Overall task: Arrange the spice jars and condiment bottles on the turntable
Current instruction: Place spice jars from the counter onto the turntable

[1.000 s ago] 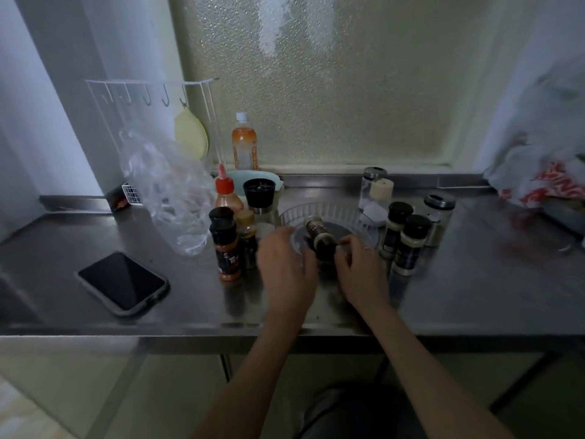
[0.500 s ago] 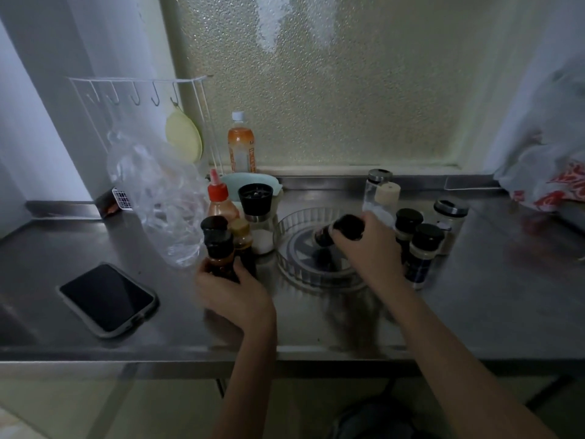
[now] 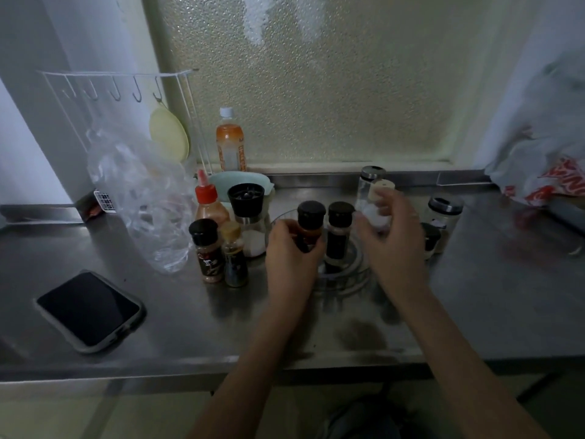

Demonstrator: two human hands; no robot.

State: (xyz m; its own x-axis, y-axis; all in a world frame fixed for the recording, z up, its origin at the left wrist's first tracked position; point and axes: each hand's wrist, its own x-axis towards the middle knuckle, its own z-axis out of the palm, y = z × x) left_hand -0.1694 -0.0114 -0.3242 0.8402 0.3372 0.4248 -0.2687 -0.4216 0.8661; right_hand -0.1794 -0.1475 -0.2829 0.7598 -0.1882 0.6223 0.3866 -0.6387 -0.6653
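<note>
The clear round turntable [image 3: 348,277] sits mid-counter. My left hand [image 3: 291,251] grips a black-capped jar of red spice [image 3: 310,226] at the turntable's left side. A dark black-capped jar [image 3: 338,231] stands upright on the turntable beside it. My right hand [image 3: 392,239] holds a cork-stoppered glass jar with white contents [image 3: 378,201] above the turntable's right edge. Left of the turntable stand a black-capped spice jar [image 3: 207,251], a small soy sauce bottle [image 3: 234,258], a red-capped squeeze bottle [image 3: 209,202] and a grinder [image 3: 248,217]. Behind my right hand are two more jars, one with a dark cap [image 3: 430,237] and one with a steel lid [image 3: 444,212].
A phone [image 3: 88,308] lies at the counter's front left. A clear plastic bag [image 3: 142,198] stands left of the bottles under a white hook rack [image 3: 117,83]. An orange drink bottle [image 3: 230,144] and a pale bowl [image 3: 240,180] are by the window. A plastic bag [image 3: 544,172] is at right.
My left hand carried the red spice jar from the left group to the turntable. My right hand left the dark jar standing on the turntable and picked up the cork-stoppered jar.
</note>
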